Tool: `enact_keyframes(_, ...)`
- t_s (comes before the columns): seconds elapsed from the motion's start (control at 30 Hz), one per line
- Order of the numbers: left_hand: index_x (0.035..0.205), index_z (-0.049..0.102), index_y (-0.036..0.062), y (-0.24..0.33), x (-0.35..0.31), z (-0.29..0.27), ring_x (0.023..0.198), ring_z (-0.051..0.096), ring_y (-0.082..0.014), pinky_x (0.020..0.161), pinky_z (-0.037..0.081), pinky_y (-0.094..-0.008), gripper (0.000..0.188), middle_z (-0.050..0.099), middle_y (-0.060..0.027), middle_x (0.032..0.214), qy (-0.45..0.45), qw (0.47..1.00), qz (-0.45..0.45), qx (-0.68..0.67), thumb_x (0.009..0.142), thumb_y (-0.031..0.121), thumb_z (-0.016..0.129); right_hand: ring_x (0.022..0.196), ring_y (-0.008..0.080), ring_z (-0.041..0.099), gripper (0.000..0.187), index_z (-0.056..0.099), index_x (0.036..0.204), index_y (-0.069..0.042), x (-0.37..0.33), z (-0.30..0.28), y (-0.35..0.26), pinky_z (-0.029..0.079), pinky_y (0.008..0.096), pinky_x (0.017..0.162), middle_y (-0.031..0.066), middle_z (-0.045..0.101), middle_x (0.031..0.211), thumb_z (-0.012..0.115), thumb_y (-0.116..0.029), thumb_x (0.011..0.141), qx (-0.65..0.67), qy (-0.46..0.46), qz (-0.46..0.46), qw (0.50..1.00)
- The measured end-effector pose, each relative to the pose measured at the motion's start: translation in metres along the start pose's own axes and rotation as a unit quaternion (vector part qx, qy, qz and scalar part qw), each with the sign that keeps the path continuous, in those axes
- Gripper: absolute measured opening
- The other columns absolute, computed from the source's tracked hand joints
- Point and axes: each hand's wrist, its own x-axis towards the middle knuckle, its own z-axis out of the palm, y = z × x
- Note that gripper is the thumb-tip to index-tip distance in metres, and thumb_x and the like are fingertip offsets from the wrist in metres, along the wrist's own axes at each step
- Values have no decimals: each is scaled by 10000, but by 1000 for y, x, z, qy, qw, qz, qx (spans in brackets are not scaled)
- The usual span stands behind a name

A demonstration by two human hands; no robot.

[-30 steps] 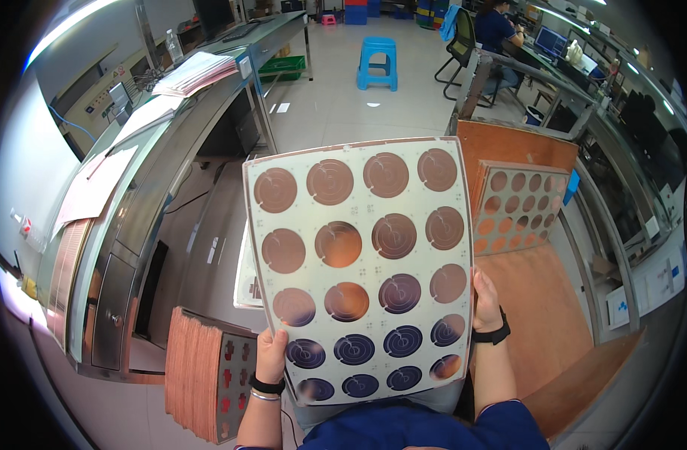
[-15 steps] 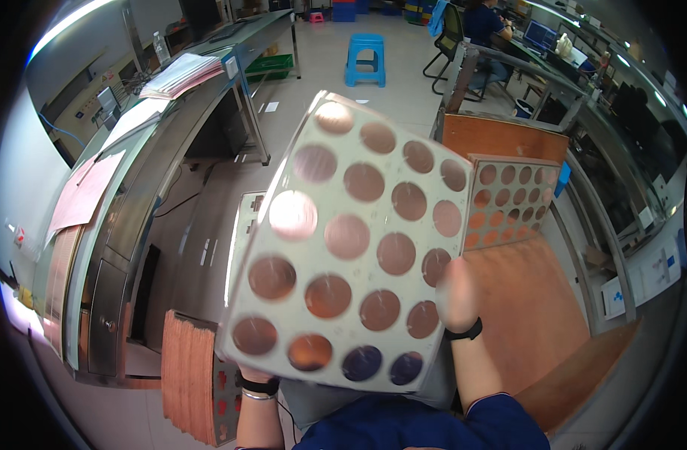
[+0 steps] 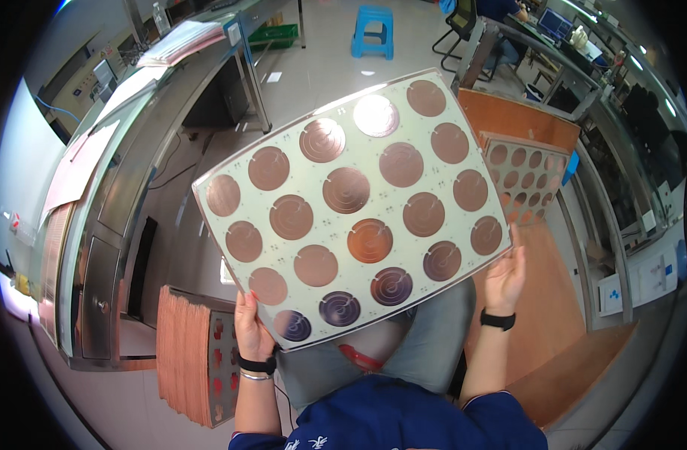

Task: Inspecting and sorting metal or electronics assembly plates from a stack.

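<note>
A large pale circuit board panel (image 3: 343,247) with rows of round copper discs is held up over my lap, tilted so its right end is higher. My left hand (image 3: 251,326) grips its lower left edge, thumb on the face. At the lower right corner my right hand (image 3: 506,276) is closed on the edge, fingers partly behind the panel. To the right, a similar panel (image 3: 525,180) leans upright against the wooden board of an orange-brown wooden stand (image 3: 538,300). A thick stack of panels (image 3: 184,356) stands on edge at my lower left.
A metal-framed workbench (image 3: 115,232) runs along the left with papers (image 3: 182,43) on it. Ahead on the floor is a blue stool (image 3: 372,31). Metal rails (image 3: 576,202) border the right side, and a person (image 3: 501,11) sits at the far right.
The panel has turned clockwise from a steep upright slant to a wider, flatter position. My right hand, blurred before, now holds its right corner; my left hand's fingers have come into sight.
</note>
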Motion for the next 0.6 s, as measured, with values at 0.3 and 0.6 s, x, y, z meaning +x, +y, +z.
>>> enact_keyframes(0.3,1039,497,36,17,6,-40,923,578,-125,838,468,-277,144,612,-65,999,47,990,15,130,930,129,500,886,106,580,427,438,1283,32,-2,-28,-36,465,218,735,129,607,1064,450,-247,959,-376,-9,91,922)
enact_keyframes(0.6,1008,498,45,21,4,-54,874,575,-97,801,458,-246,114,616,-43,947,43,981,4,187,936,132,486,938,97,557,316,501,1197,26,-5,-5,-16,449,226,817,70,596,1073,482,-168,949,-386,-51,81,917)
